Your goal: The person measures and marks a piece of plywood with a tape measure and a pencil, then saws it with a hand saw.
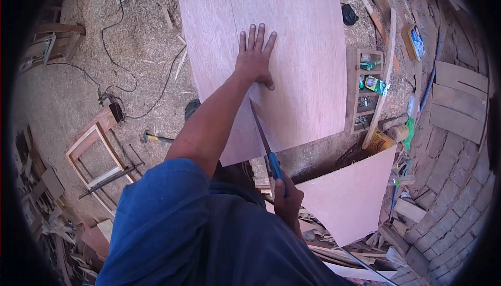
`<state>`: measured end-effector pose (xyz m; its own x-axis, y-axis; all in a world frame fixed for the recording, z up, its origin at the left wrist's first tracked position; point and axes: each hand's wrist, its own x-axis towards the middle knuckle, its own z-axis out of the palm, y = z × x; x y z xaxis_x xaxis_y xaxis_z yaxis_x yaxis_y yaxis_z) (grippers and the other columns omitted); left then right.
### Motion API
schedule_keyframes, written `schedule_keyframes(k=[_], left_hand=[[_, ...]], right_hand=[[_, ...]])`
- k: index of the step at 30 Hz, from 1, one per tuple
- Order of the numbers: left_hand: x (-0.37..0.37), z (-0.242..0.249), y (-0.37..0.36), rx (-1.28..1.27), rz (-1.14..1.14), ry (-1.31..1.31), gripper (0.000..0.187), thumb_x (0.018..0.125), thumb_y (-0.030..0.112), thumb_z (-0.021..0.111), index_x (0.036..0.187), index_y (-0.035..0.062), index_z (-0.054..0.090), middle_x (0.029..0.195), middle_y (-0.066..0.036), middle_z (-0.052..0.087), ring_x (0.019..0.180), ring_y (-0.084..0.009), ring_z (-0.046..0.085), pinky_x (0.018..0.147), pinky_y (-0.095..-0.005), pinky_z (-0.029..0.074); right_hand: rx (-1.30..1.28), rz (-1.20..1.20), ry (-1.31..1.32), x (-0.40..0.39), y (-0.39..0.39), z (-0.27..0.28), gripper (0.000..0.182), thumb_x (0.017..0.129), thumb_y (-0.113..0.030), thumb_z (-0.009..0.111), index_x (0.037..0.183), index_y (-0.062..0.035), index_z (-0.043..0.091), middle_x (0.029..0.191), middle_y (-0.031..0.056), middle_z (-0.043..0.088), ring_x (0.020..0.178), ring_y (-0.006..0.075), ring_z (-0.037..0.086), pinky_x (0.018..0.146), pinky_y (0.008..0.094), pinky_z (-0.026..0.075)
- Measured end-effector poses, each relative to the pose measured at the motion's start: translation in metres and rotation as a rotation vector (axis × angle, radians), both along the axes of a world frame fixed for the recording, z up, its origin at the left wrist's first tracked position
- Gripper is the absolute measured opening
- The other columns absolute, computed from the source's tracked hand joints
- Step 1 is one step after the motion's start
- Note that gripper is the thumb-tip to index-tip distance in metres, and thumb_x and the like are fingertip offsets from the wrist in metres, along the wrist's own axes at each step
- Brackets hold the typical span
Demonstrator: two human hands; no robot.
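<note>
A large sheet of pale plywood (308, 51) lies in front of me, with a thin dark line running down its left part. My left hand (254, 59) rests flat on it, fingers spread. Low in the view, my right hand (288, 202) is wrapped around the blue handle of a handsaw (262, 134). The narrow dark blade points away from me along a cut in the sheet's near edge, just below my left wrist. What supports the sheet is mostly hidden.
Another plywood piece (349, 197) leans at the lower right. A wooden tray (360, 93) holds small packets on the right. On the shaving-covered floor at left lie a hammer (156, 138), a clamped wooden frame (99, 155) and a black cable (120, 67).
</note>
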<state>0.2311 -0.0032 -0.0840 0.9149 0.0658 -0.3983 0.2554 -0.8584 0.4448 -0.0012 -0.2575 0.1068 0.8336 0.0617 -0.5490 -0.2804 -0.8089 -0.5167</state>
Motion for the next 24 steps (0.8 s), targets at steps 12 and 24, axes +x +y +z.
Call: schedule_keyframes(k=[12,24], left_hand=[[-0.001,0.002,0.0,-0.014,0.006,-0.008,0.164,0.053,0.059,0.1,0.175,0.0167,-0.001,0.18,-0.024,-0.009,0.165,-0.0439,-0.013,0.132,-0.0613,-0.006],[0.001,-0.008,-0.002,-0.014,-0.008,-0.038,0.165,0.051,0.059,0.099,0.174,0.013,0.0,0.178,-0.029,-0.007,0.164,-0.0491,-0.011,0.13,-0.065,-0.004]], right_hand=[[0.029,0.042,-0.053,-0.006,-0.023,-0.025,0.039,0.108,-0.027,0.059,0.137,-0.0039,0.071,0.106,0.0236,0.079,0.086,0.034,0.079,0.079,0.0435,0.06],[0.048,0.059,-0.015,0.032,0.028,-0.029,0.04,0.109,-0.024,0.062,0.14,-0.0003,0.068,0.08,0.0193,0.073,0.068,0.0244,0.073,0.065,0.0423,0.056]])
